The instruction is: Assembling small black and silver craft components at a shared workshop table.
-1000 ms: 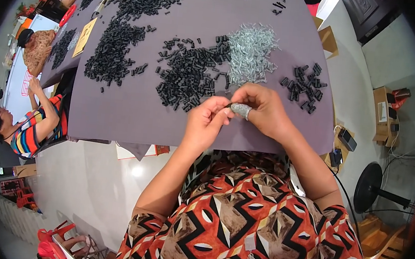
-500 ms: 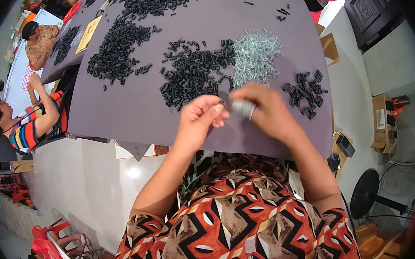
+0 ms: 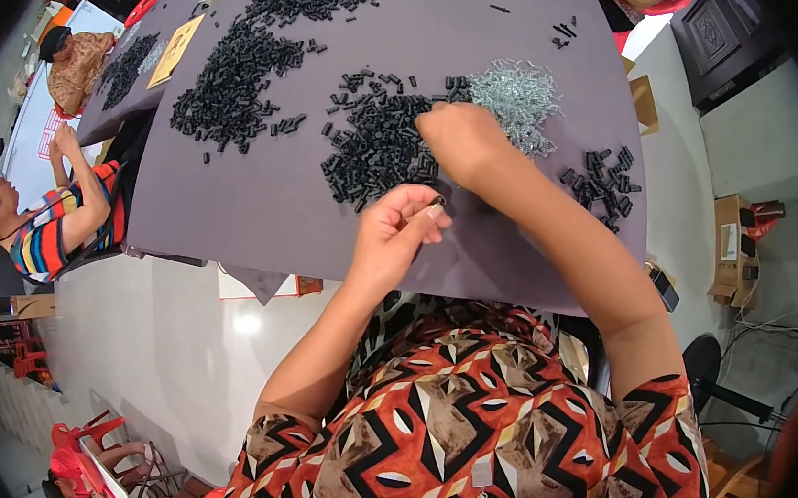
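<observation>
My left hand (image 3: 401, 227) is closed above the near part of the table, pinching a small black part (image 3: 438, 201) between thumb and forefinger. Ahead of it lies a pile of short black plastic tubes (image 3: 375, 146). Touching that pile on its right is a heap of small clear plastic pieces (image 3: 519, 97). My right hand (image 3: 467, 140) reaches over the place where the two piles meet, its fingers curled downward. Whatever those fingers hold is hidden beneath the hand.
A smaller group of black tubes (image 3: 602, 184) lies near the table's right edge. Larger black piles (image 3: 242, 80) spread to the left and far side. A yellow card (image 3: 175, 52) is at the left edge, where several people sit. A fan (image 3: 702, 369) stands right.
My right hand has moved away from my left, forward and slightly left to the piles. The grey ridged cylinder seen at it before is out of sight. My left hand keeps its pinch.
</observation>
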The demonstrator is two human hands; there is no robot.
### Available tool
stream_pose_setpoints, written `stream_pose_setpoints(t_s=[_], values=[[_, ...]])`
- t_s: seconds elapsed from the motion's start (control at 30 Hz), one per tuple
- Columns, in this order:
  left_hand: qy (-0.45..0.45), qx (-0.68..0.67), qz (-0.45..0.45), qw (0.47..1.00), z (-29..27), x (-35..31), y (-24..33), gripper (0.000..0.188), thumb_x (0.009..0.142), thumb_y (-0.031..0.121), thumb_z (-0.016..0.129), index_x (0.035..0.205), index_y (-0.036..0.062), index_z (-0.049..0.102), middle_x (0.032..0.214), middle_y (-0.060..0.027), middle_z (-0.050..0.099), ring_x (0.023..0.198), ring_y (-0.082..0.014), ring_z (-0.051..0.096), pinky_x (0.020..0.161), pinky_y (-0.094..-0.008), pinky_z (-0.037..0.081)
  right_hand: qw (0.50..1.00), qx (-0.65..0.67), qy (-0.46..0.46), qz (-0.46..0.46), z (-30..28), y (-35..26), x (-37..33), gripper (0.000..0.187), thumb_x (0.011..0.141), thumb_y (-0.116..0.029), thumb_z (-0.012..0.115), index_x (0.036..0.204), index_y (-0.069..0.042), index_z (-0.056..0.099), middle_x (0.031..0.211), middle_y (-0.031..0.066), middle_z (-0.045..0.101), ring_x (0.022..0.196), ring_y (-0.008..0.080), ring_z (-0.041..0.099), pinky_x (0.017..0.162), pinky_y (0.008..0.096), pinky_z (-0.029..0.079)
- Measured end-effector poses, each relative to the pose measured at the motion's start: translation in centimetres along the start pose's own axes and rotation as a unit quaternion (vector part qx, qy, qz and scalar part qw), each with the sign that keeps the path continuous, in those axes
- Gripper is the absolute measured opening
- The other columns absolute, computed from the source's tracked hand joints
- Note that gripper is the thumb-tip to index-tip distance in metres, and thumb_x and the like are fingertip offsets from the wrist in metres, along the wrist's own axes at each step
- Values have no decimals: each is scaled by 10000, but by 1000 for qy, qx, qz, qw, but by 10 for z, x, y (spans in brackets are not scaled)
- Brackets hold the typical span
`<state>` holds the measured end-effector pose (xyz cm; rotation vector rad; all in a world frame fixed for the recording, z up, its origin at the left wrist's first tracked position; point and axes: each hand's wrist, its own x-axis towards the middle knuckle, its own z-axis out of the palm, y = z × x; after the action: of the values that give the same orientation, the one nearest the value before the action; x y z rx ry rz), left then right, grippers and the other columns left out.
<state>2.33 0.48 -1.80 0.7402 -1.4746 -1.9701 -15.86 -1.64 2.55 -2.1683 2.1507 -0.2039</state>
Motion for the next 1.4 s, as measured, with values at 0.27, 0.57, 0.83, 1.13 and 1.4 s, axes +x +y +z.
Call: stream_pose_setpoints(t_s=[0.27, 0.57, 0.83, 1.13, 1.4], values=[[1, -11, 15, 1000, -2, 0, -5, 125, 976, 66, 605, 1088, 12, 624, 905, -69, 713, 725, -76, 617, 676, -215, 497, 984, 76, 145, -71, -4, 18, -36, 188, 800, -27, 632, 983, 3, 662, 958, 130, 660, 845, 277, 683, 720, 401, 540], [8, 47, 0, 999, 10, -5, -1, 121, 976, 65, 600, 1082, 13, 631, 907, -46, 711, 719, -65, 605, 679, -202, 489, 684, 722, 49, 87, 21, 10, -117, 144, 904, 53, 624, 1035, -5, 637, 916, 25, 671, 809, 101, 656, 745, 258, 544], [-29, 56, -27, 998, 23, -6, 10, 138, 971, 70, 604, 1084, 1, 642, 869, -70, 710, 687, -85, 608, 646, -207, 486, 759, 646, 83, 17, 26, 15, -125, 193, 841, 117, 606, 989, 2, 652, 937, 27, 669, 870, 113, 641, 778, 250, 512], [-75, -21, -145, 986, 25, -4, 25, 165, 965, 108, 633, 1080, -8, 654, 809, -55, 694, 623, -76, 587, 576, -202, 476, 875, 442, 160, -118, -2, 22, -139, 352, 640, 149, 582, 960, 5, 615, 899, 122, 601, 842, 311, 617, 718, 353, 497], [8, 222, 110, 969, 44, -24, 11, 142, 968, 66, 607, 1094, 8, 639, 813, -19, 686, 696, -61, 606, 631, -205, 495, 841, 521, 135, -63, 1, 16, -144, 260, 723, 148, 609, 952, 26, 615, 829, 82, 604, 764, 182, 629, 646, 329, 488]])
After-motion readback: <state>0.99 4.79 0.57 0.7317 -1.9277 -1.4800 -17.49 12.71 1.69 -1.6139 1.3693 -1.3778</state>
